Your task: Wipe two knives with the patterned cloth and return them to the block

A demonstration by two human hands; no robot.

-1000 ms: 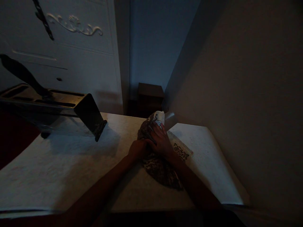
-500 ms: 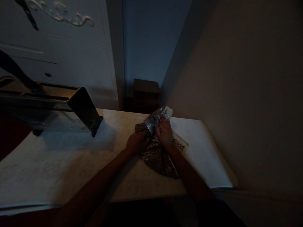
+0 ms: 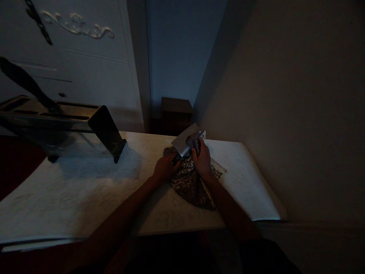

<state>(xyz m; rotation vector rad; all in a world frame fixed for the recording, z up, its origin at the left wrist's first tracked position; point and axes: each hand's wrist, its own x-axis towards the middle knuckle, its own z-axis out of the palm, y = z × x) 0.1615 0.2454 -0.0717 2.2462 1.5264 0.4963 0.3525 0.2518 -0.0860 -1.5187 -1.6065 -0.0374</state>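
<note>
Knife: broad, cleaver-like blade, just right of the frame's centre, tilted up and away over the table; its dark handle points toward the lower left.
Left hand: fist closed around the handle, steadying the blade above the cloth.
Right hand: fingers curled over a bunched end of the cloth, pressing it to the far part of the blade.
Cloth: dark and patterned; most of it lies heaped on the table under both hands, and one end is drawn up onto the steel.
Step in hand: by the look of it, rubbing the blade with the cloth.
Doing it well: probably best to keep the cloth thick between fingers and steel, stroke from the spine outward rather than along the edge, keep the handle grip firm, and go slowly, since the light is poor.
Surroundings: slotted dark rack at the left; small brown cabinet behind the table; plain wall on the right.
</note>
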